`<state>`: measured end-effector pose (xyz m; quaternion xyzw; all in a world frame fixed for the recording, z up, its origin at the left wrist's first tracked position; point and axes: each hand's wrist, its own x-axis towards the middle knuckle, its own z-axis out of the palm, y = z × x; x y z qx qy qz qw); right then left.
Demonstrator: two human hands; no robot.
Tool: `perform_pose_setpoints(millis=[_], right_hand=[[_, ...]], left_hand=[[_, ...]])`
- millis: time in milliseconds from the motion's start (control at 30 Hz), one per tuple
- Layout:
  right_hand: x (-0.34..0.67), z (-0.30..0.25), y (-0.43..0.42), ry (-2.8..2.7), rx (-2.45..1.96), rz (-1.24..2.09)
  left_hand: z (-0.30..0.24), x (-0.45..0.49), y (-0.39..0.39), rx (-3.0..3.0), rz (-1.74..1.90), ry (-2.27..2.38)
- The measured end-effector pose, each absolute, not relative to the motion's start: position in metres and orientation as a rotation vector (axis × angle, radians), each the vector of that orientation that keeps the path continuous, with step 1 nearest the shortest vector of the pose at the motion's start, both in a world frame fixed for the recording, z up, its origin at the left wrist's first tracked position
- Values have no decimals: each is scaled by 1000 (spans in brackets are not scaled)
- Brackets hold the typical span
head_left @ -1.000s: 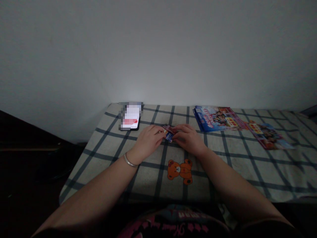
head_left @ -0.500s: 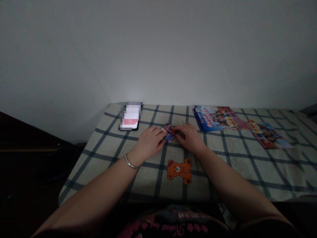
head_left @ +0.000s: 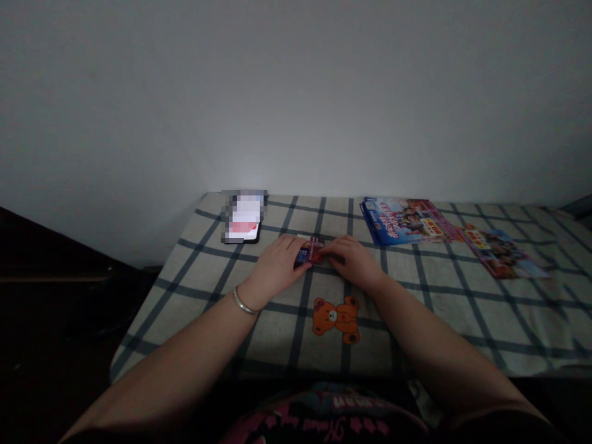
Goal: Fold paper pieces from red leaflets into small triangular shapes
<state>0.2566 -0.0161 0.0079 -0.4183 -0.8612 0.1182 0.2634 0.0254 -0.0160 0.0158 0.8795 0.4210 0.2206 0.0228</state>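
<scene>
Holding small, rectangular printed paper (head_left: pixel 314 249)

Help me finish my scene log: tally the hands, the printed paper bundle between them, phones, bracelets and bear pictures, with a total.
Hands: 2 (left hand, right hand)
Printed paper bundle: 1
Phone: 1
Bracelet: 1
Bear picture: 1
Total: 6

Grey wall (head_left: pixel 296 98) — dimly lit — backs the table (head_left: pixel 282 324).
</scene>
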Motion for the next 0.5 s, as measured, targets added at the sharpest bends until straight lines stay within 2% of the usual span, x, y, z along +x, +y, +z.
perform_pose_setpoints(millis=[500], right_hand=[[255, 17, -21, -2467, -1038, 185]], left_hand=[[13, 25, -8, 2772, 605, 993]])
